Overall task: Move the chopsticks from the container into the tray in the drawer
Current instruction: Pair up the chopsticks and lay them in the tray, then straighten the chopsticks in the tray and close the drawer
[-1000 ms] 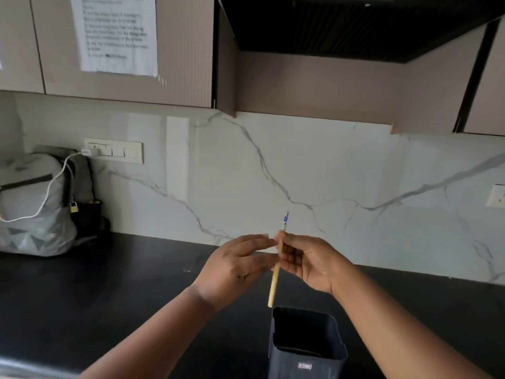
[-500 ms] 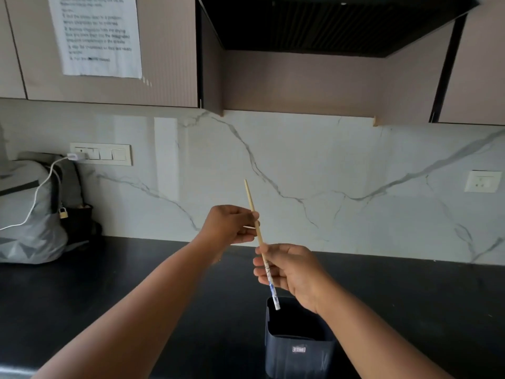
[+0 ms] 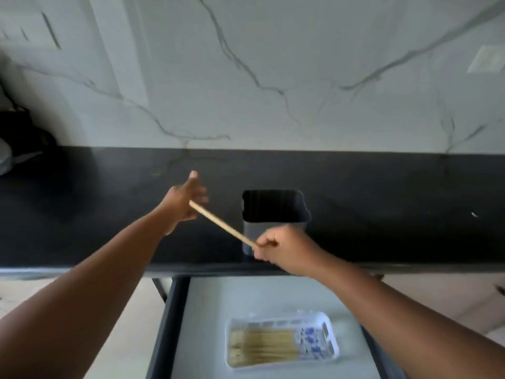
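My right hand (image 3: 282, 250) grips the lower end of one wooden chopstick (image 3: 221, 224) in front of the dark square container (image 3: 251, 228) on the black counter. The stick slants up and left, and its tip lies against my left hand (image 3: 184, 201), whose thumb and fingers are stretched out over the counter. Motion blur hides whether those fingers touch the tip. Below the counter edge the drawer (image 3: 218, 296) stands pulled out. In it lies a white tray (image 3: 331, 333) holding several chopsticks laid side by side, blue-patterned ends to the right.
The black countertop (image 3: 382, 214) runs the full width under a marble backsplash. A dark bag (image 3: 19, 138) sits at the far left of the counter. A wall socket (image 3: 486, 60) is at the upper right. The drawer's pale floor surrounds the tray.
My view has tipped down, bringing the open drawer and tray into sight. Both hands have come down with the chopstick, which now slants flatter, and my left hand has opened.
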A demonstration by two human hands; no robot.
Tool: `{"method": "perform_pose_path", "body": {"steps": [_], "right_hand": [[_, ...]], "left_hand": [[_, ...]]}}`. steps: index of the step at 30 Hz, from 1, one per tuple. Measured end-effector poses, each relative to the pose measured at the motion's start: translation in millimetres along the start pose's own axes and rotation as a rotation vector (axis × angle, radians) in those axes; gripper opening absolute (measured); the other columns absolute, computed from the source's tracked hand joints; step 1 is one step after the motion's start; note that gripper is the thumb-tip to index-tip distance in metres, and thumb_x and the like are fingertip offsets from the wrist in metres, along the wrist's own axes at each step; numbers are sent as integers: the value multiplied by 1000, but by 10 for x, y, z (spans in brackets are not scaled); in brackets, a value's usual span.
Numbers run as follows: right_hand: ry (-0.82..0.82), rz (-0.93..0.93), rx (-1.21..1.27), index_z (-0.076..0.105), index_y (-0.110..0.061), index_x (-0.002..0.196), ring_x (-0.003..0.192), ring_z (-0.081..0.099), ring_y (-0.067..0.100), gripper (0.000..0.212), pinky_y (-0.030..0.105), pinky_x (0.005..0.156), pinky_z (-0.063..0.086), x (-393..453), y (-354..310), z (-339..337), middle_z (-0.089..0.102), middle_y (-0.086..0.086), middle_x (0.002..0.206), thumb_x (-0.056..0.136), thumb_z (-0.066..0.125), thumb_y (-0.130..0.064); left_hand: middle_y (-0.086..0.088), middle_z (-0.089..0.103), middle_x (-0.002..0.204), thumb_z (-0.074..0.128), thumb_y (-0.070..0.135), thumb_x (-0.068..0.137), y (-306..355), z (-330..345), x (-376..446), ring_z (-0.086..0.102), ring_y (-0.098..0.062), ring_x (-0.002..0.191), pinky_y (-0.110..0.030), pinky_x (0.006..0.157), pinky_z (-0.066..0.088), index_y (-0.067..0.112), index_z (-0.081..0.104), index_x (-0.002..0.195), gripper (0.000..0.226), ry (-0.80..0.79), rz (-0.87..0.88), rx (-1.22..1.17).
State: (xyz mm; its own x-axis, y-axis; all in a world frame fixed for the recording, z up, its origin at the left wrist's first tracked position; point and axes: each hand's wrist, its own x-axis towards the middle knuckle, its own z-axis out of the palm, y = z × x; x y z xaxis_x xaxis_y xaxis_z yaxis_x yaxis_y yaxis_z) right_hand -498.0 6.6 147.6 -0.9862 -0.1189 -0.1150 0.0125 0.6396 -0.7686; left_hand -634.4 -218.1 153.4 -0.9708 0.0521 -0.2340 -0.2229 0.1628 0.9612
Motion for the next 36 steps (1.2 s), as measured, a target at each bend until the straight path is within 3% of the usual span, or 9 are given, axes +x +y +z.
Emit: {"method": "perform_pose_path", "body": {"steps": [2,4,6,9,11,16,22,25,36], "right_hand": [[-129,7,-166,75,-17,87,75,62,9,7,25,72,48,-206,434,225,73,0,85,85,68,-20],[-254,34,-288,72,-17,88,85,62,12,14,27,76,48,-387,844,448,71,-1,93,88,58,-19],[-340,39,-472,65,-15,84,90,60,20,15,29,67,44,-502,1198,676,62,-1,86,88,51,-13],[-374,78,-640,62,-16,93,81,53,21,19,24,51,27,-577,1591,942,34,-9,68,89,46,-7],[-403,85,-681,61,-15,93,78,49,19,18,20,54,27,-578,1768,1028,29,-9,66,91,46,-6],[-442,-15,-754,23,-19,59,70,47,19,42,21,46,18,-524,1957,1194,26,-5,64,78,44,13],[-442,50,-837,45,-16,71,81,60,24,30,20,46,19,-524,2020,1217,37,-1,71,79,47,13],[-424,131,-840,43,-16,70,87,63,23,30,21,56,35,-532,2020,1200,49,2,84,81,49,11],[-91,22,-761,60,-13,109,107,57,18,23,28,74,47,-897,1684,1041,63,0,111,91,46,-8]], "left_hand": [[-10,68,82,49,55,93,-475,-7,131,62,-31,88,-34,70,44,14,68,83,46,78,165,484],[-12,59,130,46,53,95,-859,52,187,49,-34,124,-40,98,37,17,62,121,47,27,260,942],[-6,25,159,39,57,95,-1161,142,176,15,-28,147,-45,116,12,21,36,147,63,-46,235,1118],[-2,4,163,20,62,95,-1442,273,94,-2,-24,149,-43,119,-1,23,13,154,71,11,285,1272],[-1,5,163,15,61,94,-1464,296,66,-1,-23,149,-43,119,0,24,12,154,71,58,332,1292],[-1,3,163,14,60,95,-1445,296,51,-3,-21,149,-41,119,-1,24,10,154,70,63,339,1314],[-1,2,163,14,58,96,-1411,291,28,-4,-22,149,-42,120,-1,23,9,155,68,52,328,1316],[-1,1,163,14,58,97,-1405,294,16,-5,-22,149,-42,120,-2,23,8,155,68,40,324,1313],[-3,-5,162,9,58,97,-1453,212,-112,-10,-21,148,-41,120,-5,19,2,154,70,-48,339,1311]]}}
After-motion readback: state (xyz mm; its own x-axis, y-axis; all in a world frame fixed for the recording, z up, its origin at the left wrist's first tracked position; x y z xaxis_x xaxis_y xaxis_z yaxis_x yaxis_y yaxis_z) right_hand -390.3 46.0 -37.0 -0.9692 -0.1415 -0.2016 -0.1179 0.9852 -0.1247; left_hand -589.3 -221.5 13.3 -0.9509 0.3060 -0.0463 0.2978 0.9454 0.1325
